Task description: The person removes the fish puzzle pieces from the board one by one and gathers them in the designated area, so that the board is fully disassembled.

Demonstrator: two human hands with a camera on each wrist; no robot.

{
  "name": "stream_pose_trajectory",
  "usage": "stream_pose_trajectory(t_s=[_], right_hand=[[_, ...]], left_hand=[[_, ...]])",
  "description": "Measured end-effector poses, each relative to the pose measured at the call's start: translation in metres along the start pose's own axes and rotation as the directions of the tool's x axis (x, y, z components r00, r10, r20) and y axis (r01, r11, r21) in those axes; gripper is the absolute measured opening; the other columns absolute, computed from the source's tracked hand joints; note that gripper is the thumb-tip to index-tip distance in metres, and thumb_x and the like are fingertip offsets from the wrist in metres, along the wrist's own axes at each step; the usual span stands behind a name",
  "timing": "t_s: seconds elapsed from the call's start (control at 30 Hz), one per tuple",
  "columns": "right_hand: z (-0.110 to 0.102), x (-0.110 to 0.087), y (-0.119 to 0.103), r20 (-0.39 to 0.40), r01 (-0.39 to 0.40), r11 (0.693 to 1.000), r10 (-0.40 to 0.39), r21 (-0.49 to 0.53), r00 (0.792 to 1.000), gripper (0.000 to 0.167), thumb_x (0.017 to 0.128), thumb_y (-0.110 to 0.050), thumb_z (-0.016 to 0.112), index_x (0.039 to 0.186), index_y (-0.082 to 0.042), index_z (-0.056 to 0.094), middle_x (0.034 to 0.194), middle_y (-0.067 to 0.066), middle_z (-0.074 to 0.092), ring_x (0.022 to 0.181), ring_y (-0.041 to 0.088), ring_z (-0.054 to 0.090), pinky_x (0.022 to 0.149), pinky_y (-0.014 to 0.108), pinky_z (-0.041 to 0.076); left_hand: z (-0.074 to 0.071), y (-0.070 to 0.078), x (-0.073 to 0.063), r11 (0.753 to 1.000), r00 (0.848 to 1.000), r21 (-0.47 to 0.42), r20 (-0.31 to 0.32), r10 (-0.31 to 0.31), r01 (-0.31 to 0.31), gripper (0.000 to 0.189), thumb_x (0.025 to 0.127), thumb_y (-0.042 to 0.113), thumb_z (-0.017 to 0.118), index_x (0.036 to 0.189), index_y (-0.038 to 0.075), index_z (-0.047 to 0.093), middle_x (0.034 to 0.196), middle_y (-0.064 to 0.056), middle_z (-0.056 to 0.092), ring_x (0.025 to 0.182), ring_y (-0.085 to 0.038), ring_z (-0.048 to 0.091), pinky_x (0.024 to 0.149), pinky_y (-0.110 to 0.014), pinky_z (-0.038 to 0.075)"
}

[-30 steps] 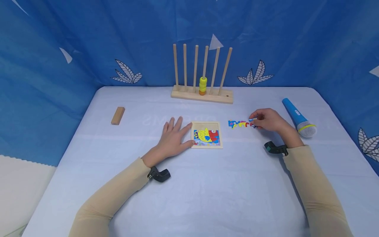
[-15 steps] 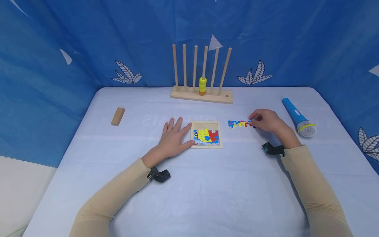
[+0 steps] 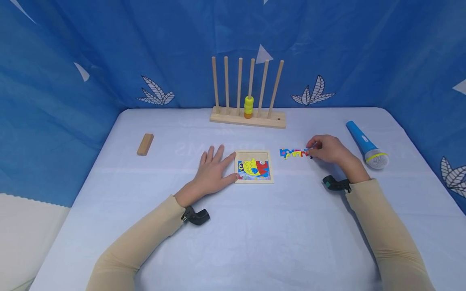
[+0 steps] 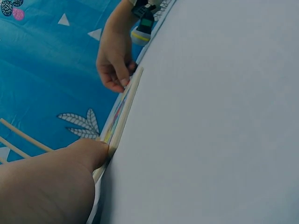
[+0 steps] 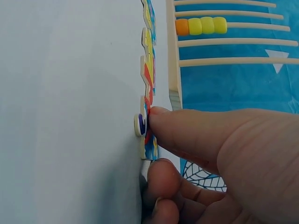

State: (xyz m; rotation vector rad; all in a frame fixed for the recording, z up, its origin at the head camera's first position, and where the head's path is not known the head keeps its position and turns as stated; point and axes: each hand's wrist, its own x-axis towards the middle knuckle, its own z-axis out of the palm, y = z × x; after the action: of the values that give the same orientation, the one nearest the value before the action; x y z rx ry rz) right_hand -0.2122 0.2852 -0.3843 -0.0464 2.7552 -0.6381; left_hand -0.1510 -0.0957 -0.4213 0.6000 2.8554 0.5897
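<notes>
In the head view, my left hand [image 3: 209,173] lies with fingers spread at the left side of a wooden puzzle tray [image 3: 253,155]. Its thumb and index finger touch the frame. Fitted pieces in the tray show a yellow and red fish; bare wood is seen along the top. Right of the tray lies a row of loose puzzle pieces [image 3: 295,153] on the table. My right hand [image 3: 327,148] is at the row's right end. Its thumb and curled fingers pinch a puzzle piece [image 5: 148,145] with a blue and red print, close against the row.
A wooden peg stand [image 3: 233,117] with yellow and orange beads on one peg stands at the back. A blue toy microphone [image 3: 365,139] lies beyond my right hand. A wooden block [image 3: 145,144] lies at the left. Blue curtain encloses the table's back and sides.
My right hand has moved slightly left, bringing the pinched puzzle piece closer to the row. My left hand keeps its place at the tray. The head view has tipped slightly.
</notes>
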Motion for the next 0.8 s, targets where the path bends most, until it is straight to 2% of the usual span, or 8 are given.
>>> stream_pose_trajectory(t_s=[0.43,0.6,0.8], right_hand=[[-0.0011,-0.0012,0.0002,-0.01,0.028,1.0,-0.028,0.001,1.0,0.026,0.094,-0.019,0.069,0.115,-0.002,0.067,0.094,0.016,0.061,0.086,0.028,0.051,0.065,0.032,0.042],[-0.0021,-0.0015,0.0006,-0.001,0.014,1.0,-0.014,0.019,1.0,0.029,0.097,-0.021,0.067,0.119,-0.002,0.065,0.099,0.018,0.061,0.084,0.027,0.054,0.067,0.031,0.045],[-0.004,-0.0021,0.0018,0.004,0.008,0.999,-0.008,0.051,1.0,0.031,0.1,-0.023,0.063,0.123,-0.002,0.063,0.094,0.015,0.059,0.076,0.023,0.056,0.066,0.031,0.045]], left_hand=[[0.0014,-0.0017,0.0004,1.0,1.0,0.01,-0.006,0.006,-0.006,0.076,0.095,0.056,0.057,0.16,0.022,0.036,0.171,-0.02,0.014,0.158,-0.049,0.002,0.124,-0.068,0.006],[0.0018,-0.0018,0.0001,1.0,1.0,0.008,-0.008,0.006,-0.006,0.076,0.095,0.056,0.057,0.16,0.022,0.036,0.171,-0.02,0.014,0.158,-0.049,0.002,0.124,-0.068,0.006],[0.0007,-0.0008,-0.0004,1.0,1.0,0.004,-0.003,0.004,-0.004,0.076,0.095,0.056,0.057,0.16,0.022,0.036,0.171,-0.02,0.014,0.158,-0.049,0.001,0.124,-0.068,0.005]])
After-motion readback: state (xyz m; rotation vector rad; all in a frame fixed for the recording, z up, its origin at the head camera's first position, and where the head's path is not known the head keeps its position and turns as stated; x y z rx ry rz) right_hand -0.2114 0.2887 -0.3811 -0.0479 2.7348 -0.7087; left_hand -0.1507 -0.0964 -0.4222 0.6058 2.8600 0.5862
